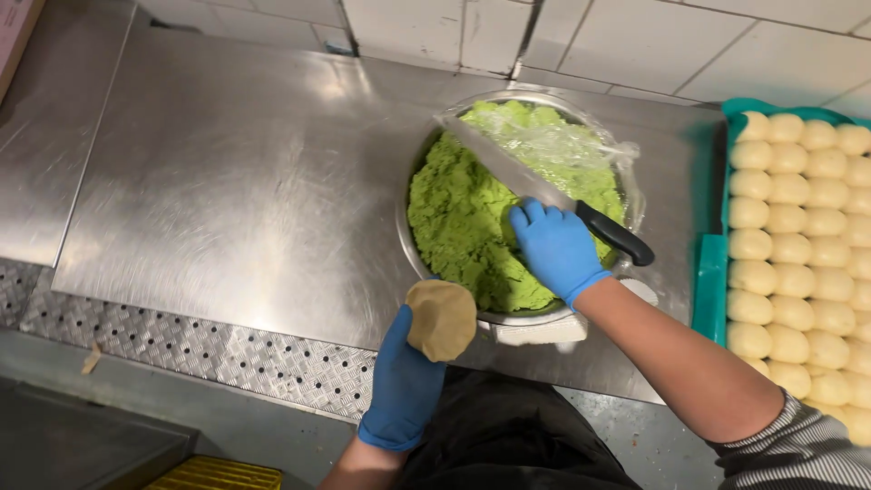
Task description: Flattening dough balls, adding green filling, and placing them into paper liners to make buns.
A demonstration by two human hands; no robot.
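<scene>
While the left hand cups a dough disc, right fingers sink unreadably into green filling.

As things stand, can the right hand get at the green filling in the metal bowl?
Probably yes: the right hand is already over the green filling in the metal bowl. The knife lies across the rim beside it, and the plastic wrap is pulled back.

We are seeing bright, even overhead lighting. Glare is streaking across the steel counter and the knife blade. Soft shadows are falling near the bowl. Edges are bending slightly; focus is holding sharp.
</scene>
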